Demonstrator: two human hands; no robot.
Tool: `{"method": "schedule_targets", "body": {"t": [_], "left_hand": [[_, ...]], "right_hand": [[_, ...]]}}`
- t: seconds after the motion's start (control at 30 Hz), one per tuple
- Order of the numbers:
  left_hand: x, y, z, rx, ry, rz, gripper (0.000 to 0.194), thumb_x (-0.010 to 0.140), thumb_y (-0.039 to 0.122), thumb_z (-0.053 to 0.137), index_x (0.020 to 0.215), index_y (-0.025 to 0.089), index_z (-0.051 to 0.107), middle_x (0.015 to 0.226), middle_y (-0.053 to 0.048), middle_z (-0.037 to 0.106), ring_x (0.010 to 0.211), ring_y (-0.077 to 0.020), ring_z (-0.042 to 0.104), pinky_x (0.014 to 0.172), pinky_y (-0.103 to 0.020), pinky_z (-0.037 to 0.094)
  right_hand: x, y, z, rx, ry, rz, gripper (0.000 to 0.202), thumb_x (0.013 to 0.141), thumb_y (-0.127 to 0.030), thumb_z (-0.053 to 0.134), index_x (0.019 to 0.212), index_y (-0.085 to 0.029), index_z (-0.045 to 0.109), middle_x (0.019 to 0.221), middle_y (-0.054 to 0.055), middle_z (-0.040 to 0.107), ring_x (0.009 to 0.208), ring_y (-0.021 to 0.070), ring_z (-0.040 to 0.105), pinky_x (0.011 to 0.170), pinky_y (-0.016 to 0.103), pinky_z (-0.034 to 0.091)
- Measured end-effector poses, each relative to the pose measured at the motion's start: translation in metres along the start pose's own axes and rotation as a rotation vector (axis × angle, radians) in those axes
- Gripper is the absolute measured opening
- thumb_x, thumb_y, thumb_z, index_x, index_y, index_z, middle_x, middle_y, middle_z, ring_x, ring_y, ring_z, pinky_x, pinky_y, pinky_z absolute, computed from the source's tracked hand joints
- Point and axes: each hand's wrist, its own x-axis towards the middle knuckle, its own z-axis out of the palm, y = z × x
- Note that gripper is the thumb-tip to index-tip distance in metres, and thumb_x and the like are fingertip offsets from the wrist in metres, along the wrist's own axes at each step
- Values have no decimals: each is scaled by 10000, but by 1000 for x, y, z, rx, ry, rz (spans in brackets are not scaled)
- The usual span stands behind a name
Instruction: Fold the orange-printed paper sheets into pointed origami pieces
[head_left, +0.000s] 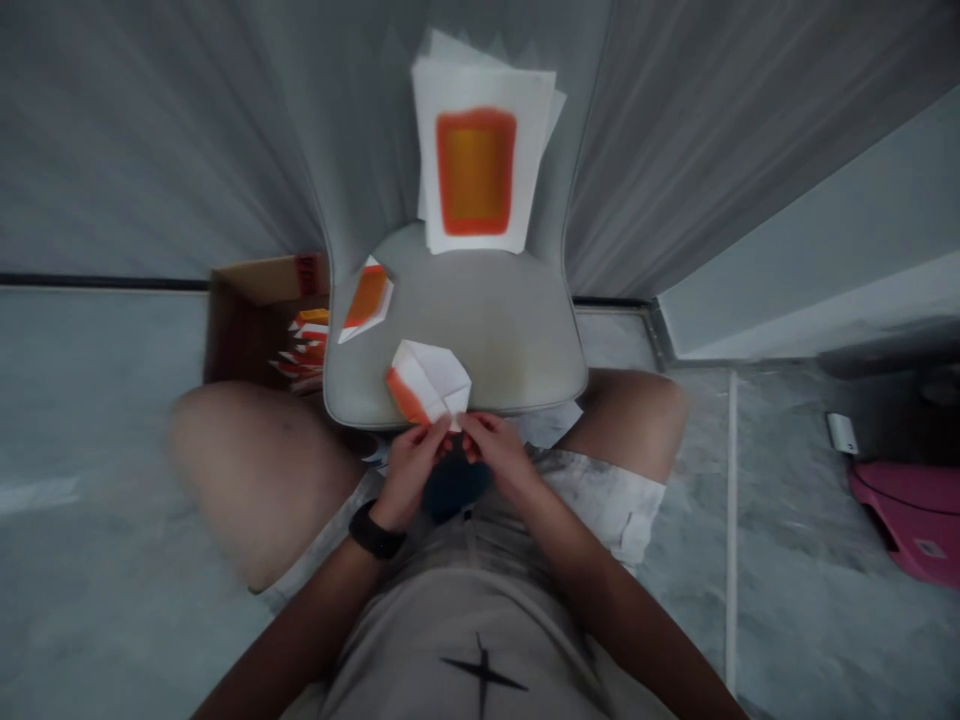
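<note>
A partly folded sheet of white paper with an orange-red patch, the folded paper [431, 380], is held over the front edge of the chair seat. My left hand [411, 462] pinches its near edge between thumb and fingers. Close beside it, my right hand [496, 447] grips the same edge, thumb on top. Fingertips of both hands are partly hidden under the paper. On the left of the seat lies another folded paper piece [367, 300], white and orange.
A stack of printed sheets [478, 160] leans on the backrest of the grey chair [517, 330]. Left of the chair stands a cardboard box [259, 280] holding several folded papers [307, 350]. A pink object [911, 515] and a small white device [842, 434] are at the right.
</note>
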Motion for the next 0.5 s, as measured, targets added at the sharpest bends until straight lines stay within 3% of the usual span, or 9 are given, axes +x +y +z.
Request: {"method": "schedule_targets", "body": {"t": [0.1, 0.23, 0.5], "left_hand": [[1, 2, -11, 98, -65, 38, 571, 709, 721, 816, 714, 155, 742, 672, -40, 705, 592, -131, 572, 567, -253, 410], [1, 2, -21, 172, -69, 114, 591, 787, 752, 728, 764, 165, 786, 735, -61, 751, 624, -157, 600, 574, -266, 417], [0, 2, -23, 149, -87, 111, 571, 798, 735, 732, 761, 169, 796, 725, -65, 750, 627, -161, 605, 571, -268, 413]], "right_hand": [[-7, 2, 1, 37, -33, -2, 378, 725, -560, 777, 703, -196, 680, 523, -52, 567, 431, 87, 454, 443, 229, 340], [-8, 6, 4, 37, -6, -31, 355, 714, -547, 761, 718, -202, 680, 520, -59, 558, 421, 91, 449, 446, 240, 322], [-4, 1, 3, -20, 6, -88, 370, 748, -532, 720, 597, -216, 599, 506, -53, 529, 422, 87, 416, 453, 247, 312]]}}
